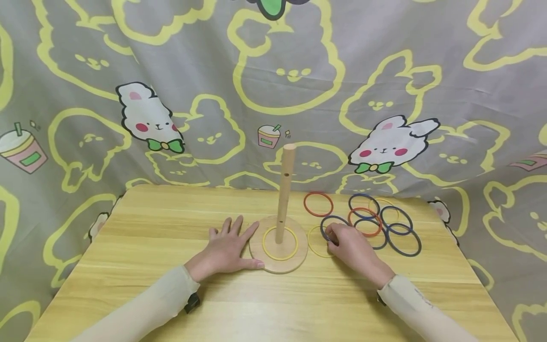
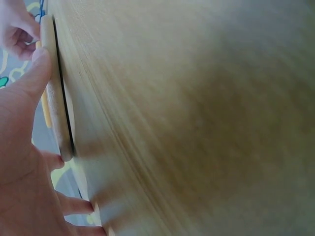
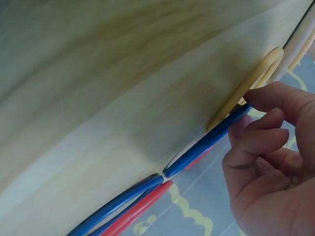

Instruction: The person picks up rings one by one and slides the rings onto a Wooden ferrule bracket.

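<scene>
A round wooden base (image 1: 302, 247) carries an upright wooden post (image 1: 285, 190). One yellow ring (image 1: 279, 260) lies on the base around the post. My left hand (image 1: 224, 249) is spread flat at the left side of the base, its thumb and index finger at the rim and the other fingers on the table. To the right of the base, my right hand (image 1: 354, 249) pinches a blue ring (image 3: 209, 140) between thumb and finger. Beneath that blue ring, partly covered by it, a second yellow ring (image 1: 308, 241) lies on the table.
Several more rings lie overlapping right of my right hand, among them a blue ring (image 1: 420, 244) and a red ring (image 1: 366, 209). Another red ring (image 1: 332, 205) lies alone behind the post's right side. A patterned curtain (image 1: 201, 57) hangs along the table's (image 1: 171, 209) back edge.
</scene>
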### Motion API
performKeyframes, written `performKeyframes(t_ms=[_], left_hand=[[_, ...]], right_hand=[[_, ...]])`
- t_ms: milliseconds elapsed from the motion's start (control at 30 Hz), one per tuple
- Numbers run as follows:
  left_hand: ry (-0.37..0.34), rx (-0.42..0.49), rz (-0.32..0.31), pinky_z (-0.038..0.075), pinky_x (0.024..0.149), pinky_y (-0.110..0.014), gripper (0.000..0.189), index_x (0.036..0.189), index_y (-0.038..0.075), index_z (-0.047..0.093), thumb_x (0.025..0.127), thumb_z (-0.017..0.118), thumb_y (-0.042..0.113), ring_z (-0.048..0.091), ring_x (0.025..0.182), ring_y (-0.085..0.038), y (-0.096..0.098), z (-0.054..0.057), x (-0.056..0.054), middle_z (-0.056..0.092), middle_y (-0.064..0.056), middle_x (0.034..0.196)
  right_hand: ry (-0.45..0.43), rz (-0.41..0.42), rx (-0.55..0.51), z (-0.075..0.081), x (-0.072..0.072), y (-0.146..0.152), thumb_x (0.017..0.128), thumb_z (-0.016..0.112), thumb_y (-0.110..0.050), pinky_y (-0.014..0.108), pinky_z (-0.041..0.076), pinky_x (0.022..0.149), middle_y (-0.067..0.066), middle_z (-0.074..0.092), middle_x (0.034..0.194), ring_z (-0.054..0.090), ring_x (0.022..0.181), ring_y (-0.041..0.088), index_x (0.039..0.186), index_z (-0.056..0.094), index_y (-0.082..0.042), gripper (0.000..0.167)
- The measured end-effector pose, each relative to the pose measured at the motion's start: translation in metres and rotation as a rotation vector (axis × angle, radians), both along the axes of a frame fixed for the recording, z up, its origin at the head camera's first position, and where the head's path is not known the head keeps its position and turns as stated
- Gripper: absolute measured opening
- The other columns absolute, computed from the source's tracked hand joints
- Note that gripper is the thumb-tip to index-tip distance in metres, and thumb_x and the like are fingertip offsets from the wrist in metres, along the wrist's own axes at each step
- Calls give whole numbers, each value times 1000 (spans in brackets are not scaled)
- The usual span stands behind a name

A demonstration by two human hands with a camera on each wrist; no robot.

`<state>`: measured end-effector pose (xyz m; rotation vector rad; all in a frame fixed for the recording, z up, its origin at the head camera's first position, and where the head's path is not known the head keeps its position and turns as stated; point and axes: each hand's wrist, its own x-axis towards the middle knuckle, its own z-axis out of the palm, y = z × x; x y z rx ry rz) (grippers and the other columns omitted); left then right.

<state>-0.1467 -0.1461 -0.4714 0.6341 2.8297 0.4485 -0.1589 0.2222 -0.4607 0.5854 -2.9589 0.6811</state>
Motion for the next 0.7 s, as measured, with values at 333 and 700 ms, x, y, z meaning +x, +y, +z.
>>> performKeyframes(t_ms=[333, 700], left_hand=[[-24, -37, 1, 22, 106, -86, 113, 176, 23, 28, 89, 70, 83, 19, 155, -64, 3, 11, 2, 20, -32, 174], [-2, -45, 0, 25, 105, -86, 113, 175, 21, 31, 88, 70, 83, 22, 154, -63, 3, 10, 2, 23, -33, 173]], right_hand=[[218, 6, -45, 7, 11, 4, 91, 78, 3, 30, 53, 63, 1, 68, 93, 60, 74, 9, 118, 76, -1, 27], [556, 128, -185, 39, 18, 13, 89, 74, 4, 18, 50, 61, -4, 63, 90, 61, 72, 5, 114, 74, -6, 27]])
